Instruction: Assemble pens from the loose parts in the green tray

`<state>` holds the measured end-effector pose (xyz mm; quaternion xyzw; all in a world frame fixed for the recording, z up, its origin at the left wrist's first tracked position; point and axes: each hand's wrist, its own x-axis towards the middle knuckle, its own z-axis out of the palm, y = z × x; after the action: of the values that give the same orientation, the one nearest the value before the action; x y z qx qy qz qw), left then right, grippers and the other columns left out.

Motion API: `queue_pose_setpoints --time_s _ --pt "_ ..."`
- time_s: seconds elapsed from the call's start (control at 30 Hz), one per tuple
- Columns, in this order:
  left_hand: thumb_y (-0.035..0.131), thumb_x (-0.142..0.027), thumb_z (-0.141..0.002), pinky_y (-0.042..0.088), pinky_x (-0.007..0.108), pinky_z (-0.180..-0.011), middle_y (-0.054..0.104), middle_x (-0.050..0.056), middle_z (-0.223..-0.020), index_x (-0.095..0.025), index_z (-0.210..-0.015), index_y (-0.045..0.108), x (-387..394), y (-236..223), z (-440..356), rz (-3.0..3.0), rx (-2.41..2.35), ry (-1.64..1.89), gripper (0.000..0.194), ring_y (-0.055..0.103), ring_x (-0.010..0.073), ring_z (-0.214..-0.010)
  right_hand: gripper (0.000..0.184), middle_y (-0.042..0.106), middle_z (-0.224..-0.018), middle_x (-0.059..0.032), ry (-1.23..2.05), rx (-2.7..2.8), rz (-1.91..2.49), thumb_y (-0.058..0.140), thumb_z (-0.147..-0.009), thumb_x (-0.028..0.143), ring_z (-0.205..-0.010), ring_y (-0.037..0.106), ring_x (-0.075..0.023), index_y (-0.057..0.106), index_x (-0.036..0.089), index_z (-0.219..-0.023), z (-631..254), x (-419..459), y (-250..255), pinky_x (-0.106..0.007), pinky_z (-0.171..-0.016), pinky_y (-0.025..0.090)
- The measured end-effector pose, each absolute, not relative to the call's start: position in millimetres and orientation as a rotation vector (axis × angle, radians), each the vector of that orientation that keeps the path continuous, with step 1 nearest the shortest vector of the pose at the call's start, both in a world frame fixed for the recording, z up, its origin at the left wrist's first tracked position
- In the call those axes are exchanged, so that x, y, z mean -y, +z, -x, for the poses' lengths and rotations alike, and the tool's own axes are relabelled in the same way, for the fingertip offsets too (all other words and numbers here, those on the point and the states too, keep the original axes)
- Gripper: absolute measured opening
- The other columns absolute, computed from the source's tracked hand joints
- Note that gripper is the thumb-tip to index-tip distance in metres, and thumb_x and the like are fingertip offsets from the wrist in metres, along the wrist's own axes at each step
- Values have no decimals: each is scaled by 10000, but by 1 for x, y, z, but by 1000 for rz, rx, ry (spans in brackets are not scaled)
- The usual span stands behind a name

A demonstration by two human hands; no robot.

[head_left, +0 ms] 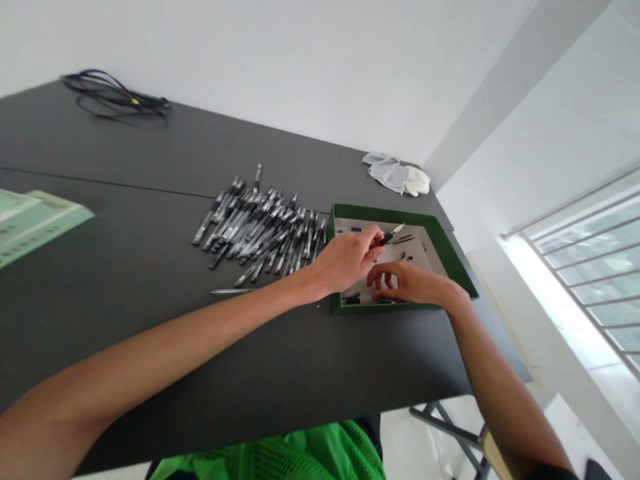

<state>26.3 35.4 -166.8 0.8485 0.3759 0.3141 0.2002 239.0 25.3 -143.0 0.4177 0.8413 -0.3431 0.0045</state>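
My left hand (350,260) is over the left side of a shallow green box (453,267) with a pale inside. Its fingers are closed round a black-gripped pen (393,235) whose pale, pointed end sticks out to the upper right. Just below it, my right hand (405,283) reaches down into the box near the front wall. Its fingers are bent and apart, with nothing visible between them. Several small dark pen parts (404,240) lie scattered on the box floor, partly covered by my hands. To the left of the box spreads a pile of clear and black pens (265,227).
One pen (233,291) lies apart, in front of the pile on the dark table (280,360). White gloves (397,175) rest behind the box. A coiled black cable (120,97) sits at the back left, and light green printed sheets (40,217) at the left edge.
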Motion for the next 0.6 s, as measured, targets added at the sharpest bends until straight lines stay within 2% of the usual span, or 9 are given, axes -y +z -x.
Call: queue_pose_setpoints --time_s 0.1,0.33,0.47,0.6 --pt "474 -319 -1050 508 288 -738 771 82 -982 -169 -1174 556 -37 -168 -27 -2371 -1063 877 212 732 195 -827 240 753 -916 -41 -1038 -2571 -1242 732 -886 396 -752 662 -167 739 217 -1045 -224 -30 -151 -271 -685 471" --pt "464 -307 -1052 524 308 -781 755 82 -1028 -174 -1165 543 -38 -171 -27 -2359 -1064 952 192 727 194 -844 145 742 -864 -76 -773 -2633 -1146 717 -886 321 -722 656 -204 764 188 -922 -195 -36 -171 -305 -630 455" --pt "478 -309 -1049 528 303 -779 753 69 -980 -176 -1165 539 -38 -170 -27 -2338 -1048 949 187 724 190 -835 88 743 -819 -61 -873 -2639 -1074 684 -858 226 -712 667 -199 759 185 -877 -198 -34 -167 -301 -634 489" --pt "491 -325 -1045 518 301 -759 749 74 -981 -173 -1146 552 -38 -170 -28 -2345 -1043 938 192 722 189 -821 175 752 -825 -45 -953 -2660 -1042 628 -830 110 -732 679 -172 768 189 -899 -206 -32 -157 -264 -681 503"
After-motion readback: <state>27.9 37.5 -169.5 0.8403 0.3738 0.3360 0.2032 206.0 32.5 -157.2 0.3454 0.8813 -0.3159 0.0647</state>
